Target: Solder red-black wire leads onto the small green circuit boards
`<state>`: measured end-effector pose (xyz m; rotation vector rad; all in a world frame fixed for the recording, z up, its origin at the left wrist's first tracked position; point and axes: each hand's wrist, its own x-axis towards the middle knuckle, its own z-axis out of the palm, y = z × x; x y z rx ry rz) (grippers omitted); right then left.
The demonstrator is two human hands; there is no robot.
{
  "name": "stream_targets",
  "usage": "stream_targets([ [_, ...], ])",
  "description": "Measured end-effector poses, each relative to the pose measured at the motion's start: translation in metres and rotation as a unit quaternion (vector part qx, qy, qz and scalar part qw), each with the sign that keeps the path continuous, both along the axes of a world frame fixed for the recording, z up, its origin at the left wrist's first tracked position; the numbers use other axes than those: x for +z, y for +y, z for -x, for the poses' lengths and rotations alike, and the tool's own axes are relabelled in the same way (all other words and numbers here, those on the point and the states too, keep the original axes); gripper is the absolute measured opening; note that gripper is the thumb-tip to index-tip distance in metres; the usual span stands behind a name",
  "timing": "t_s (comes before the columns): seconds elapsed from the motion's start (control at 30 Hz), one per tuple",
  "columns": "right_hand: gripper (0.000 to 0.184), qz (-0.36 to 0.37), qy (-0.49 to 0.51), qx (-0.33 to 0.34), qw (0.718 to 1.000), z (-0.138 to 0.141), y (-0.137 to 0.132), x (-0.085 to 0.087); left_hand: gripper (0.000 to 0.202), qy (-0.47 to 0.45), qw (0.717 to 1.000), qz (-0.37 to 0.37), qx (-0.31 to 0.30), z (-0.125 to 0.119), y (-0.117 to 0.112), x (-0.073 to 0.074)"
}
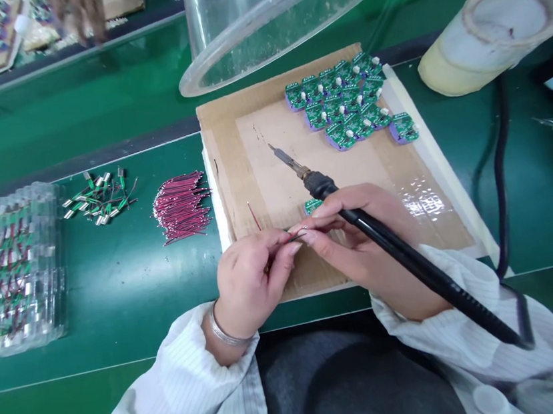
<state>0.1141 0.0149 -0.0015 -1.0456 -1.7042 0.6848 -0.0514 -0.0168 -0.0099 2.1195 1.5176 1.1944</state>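
Observation:
My right hand (355, 237) is shut on a black-handled soldering iron (393, 253), whose bare metal tip (283, 156) points up and left over the cardboard sheet (226, 146). My left hand (248, 281) pinches a thin wire with a small part (297, 234) at its end, and the right hand's fingertips touch that part too. A small green circuit board (313, 206) lies partly hidden under my right fingers. Several green circuit boards with white knobs (339, 102) sit grouped at the cardboard's far edge.
Left of the cardboard on the green bench lie a bundle of red-and-black wires (180, 207), loose wired components (99, 198) and stacked clear blister trays (9, 270). A clear plastic dome (284, 21) and pale cylinder (487, 36) stand beyond. A co-worker's hand (78, 13) is at the top.

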Motion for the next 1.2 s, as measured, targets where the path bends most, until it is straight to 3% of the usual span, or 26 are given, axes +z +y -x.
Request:
stream_targets([
  [0.17, 0.020, -0.065, -0.053, 0.000, 0.996, -0.0024, 0.0038, 0.0012, 0.006, -0.023, 1.000, 0.006, -0.001, -0.0006, -0.0002, 0.0024],
  [0.67, 0.019, -0.046, -0.065, 0.013, 0.997, -0.0018, 0.0030, 0.0026, 0.007, -0.091, 0.993, 0.076, -0.012, -0.0008, -0.0004, 0.0051],
  [0.87, 0.021, 0.000, 0.001, 0.013, 1.000, -0.0004, 0.0029, -0.0005, 0.007, -0.100, 0.991, 0.091, -0.015, -0.0001, -0.0006, 0.0038],
  [1.2, 0.018, -0.069, -0.067, 0.003, 0.995, -0.0007, 0.0051, 0.0013, 0.009, -0.205, 0.967, 0.150, -0.024, -0.0021, -0.0015, 0.0034],
])
